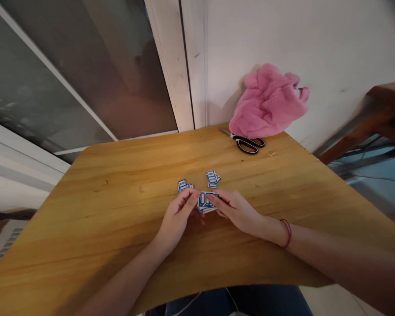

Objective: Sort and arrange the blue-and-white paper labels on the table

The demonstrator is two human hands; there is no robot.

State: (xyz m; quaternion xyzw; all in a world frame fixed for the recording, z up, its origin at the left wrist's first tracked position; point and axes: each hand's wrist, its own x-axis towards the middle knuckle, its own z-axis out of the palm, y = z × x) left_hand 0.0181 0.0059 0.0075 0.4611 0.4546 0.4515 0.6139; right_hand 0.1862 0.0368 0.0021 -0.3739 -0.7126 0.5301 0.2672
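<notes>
Blue-and-white rectangular paper-like labels (pixel 203 205) look light, easily bent, best held at ends, where left grip (pixel 178 214) and right grip (pixel 240 213) pinch them.

The left hand (pixel 177 215) and right hand (pixel 238 210) are slim, ungloved, with slender fingers, and both forearms are bare as far as they show, with slim wrists that widen gradually toward the elbows. Around the right wrist sits a thin dark-red bracelet (pixel 287 234), cord-like and seemingly of two fine strands that part slightly along the upper side. Dark blue trousers (pixel 270 298) cover the lap, and over them run thin pale cords (pixel 231 299), whether part of the clothing cannot be told.
</notes>
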